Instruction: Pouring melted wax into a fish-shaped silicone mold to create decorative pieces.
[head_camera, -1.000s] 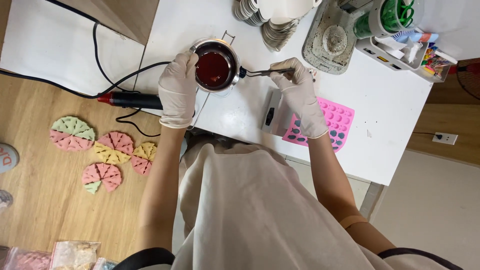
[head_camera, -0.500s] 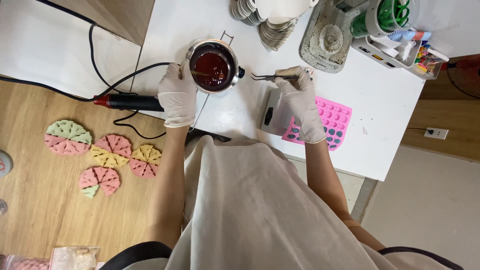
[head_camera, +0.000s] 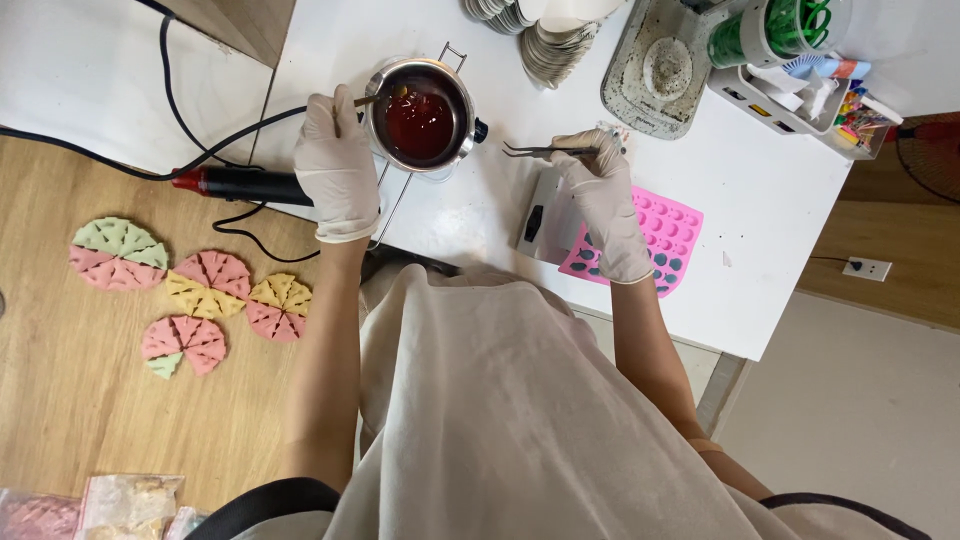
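Observation:
A small metal pot (head_camera: 420, 112) of dark red liquid stands on a wire stand on the white table (head_camera: 760, 240). My gloved left hand (head_camera: 338, 165) holds a thin stirring stick (head_camera: 378, 97) whose tip dips into the pot's left rim. My gloved right hand (head_camera: 600, 195) grips metal tweezers (head_camera: 535, 151), tips pointing left toward the pot but apart from it. Under the right hand sit a small grey scale (head_camera: 545, 215) and a pink silicone mould (head_camera: 665, 235) with several filled cavities.
A red-tipped black heat tool (head_camera: 240, 184) with its cable lies at the table's left edge. Stacked metal cups (head_camera: 555, 45), a grey tray (head_camera: 660, 70) and a caddy of supplies (head_camera: 800, 70) line the back. Coloured wedge-shaped pieces (head_camera: 190, 290) lie on the wooden floor.
My right hand let go of the pot's handle side and pulled right with the tweezers. My left hand shifted from the pot's wall to holding a stick in the liquid.

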